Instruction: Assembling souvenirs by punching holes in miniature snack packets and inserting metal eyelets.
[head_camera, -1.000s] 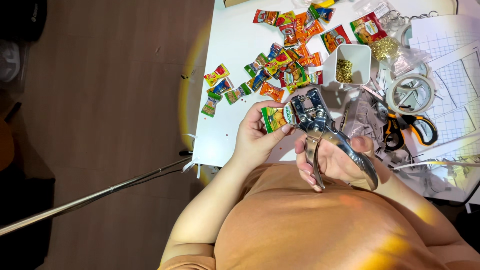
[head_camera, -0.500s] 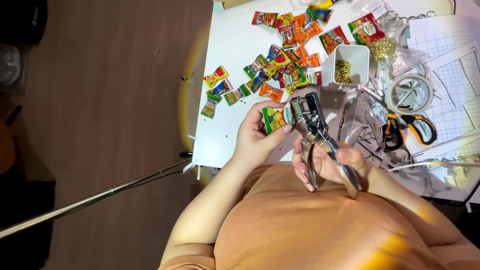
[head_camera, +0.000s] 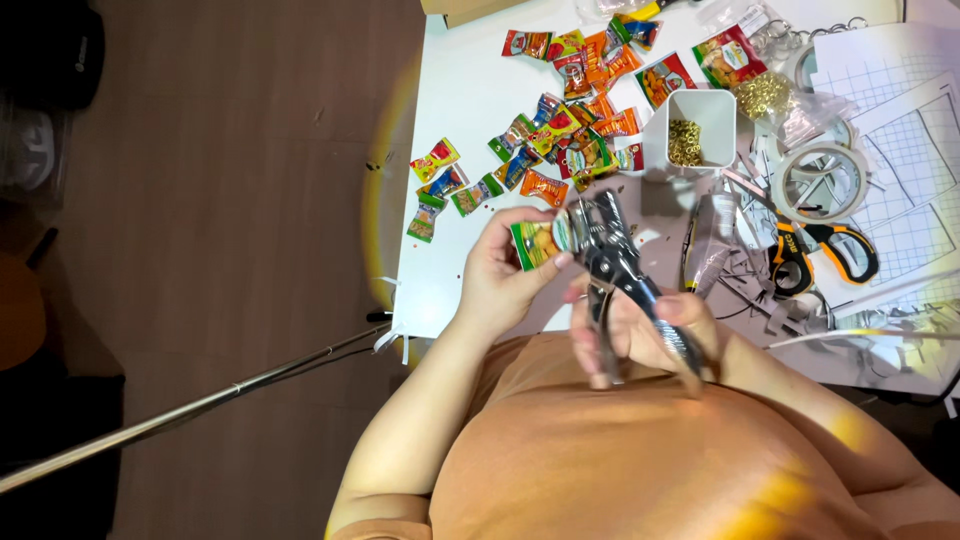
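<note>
I am seeing a small green and orange packet (head_camera: 533, 243) that the left hand (head_camera: 505, 275) is pinching by its edges, fingers closed around it, just above the near edge of the white table (head_camera: 455, 120). The head of the metal punch pliers (head_camera: 610, 262) is touching the right side of this packet. The right hand (head_camera: 650, 330) is gripping the two handles of the pliers, fingers wrapped tight, close to the orange shirt (head_camera: 640, 450). Beyond the left hand, many colourful small packets (head_camera: 560, 130) are lying scattered on the table. Farther from the right hand, a white square cup (head_camera: 708, 118) with tiny gold rings is standing, and to its outer side I am seeing tape rolls (head_camera: 822, 180) and orange-handled scissors (head_camera: 825, 255).
</note>
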